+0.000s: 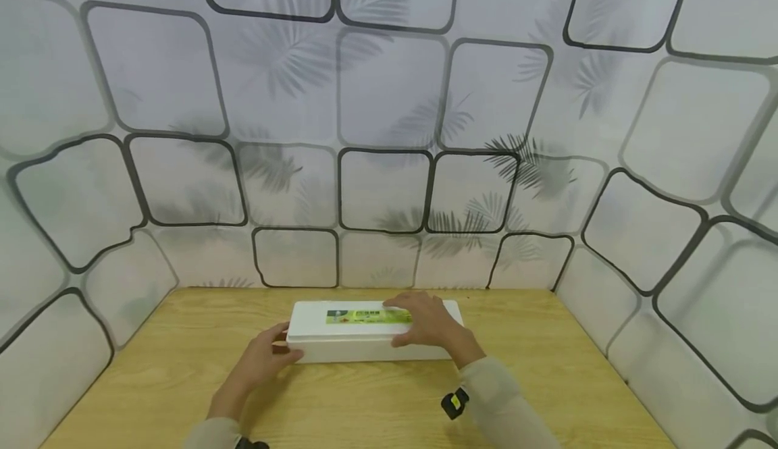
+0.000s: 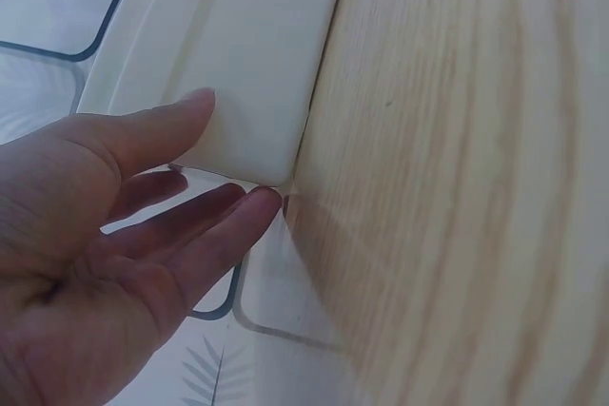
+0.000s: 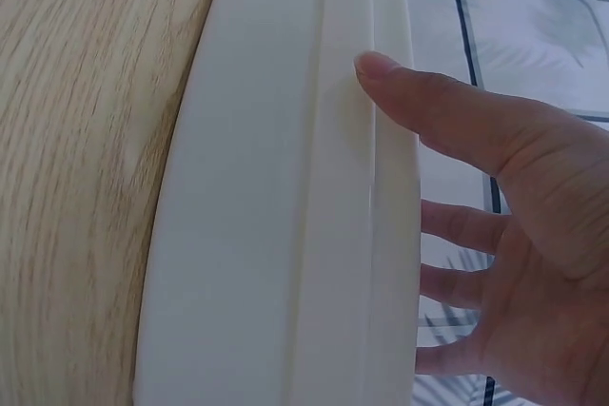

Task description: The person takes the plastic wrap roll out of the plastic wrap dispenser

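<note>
A long white plastic box [image 1: 377, 350] lies crosswise on the table. Its white lid [image 1: 310, 315] is on, with a green and yellow label [image 1: 358, 317] on top. At the box's left end, my left hand [image 1: 263, 360] holds the corner, thumb on the front face and fingers at the end side, as the left wrist view shows. My right hand [image 1: 428, 321] reaches over the lid right of centre and grips it. In the right wrist view its thumb [image 3: 419, 97] presses the lid's front edge, while the other fingers go out of sight past the top.
The wooden table [image 1: 340, 402] has light grain and runs back to a wall [image 1: 383, 186] with dark rounded outlines and leaf prints. Similar panels stand at the left and right sides. A small black device [image 1: 454, 403] is strapped at my right wrist.
</note>
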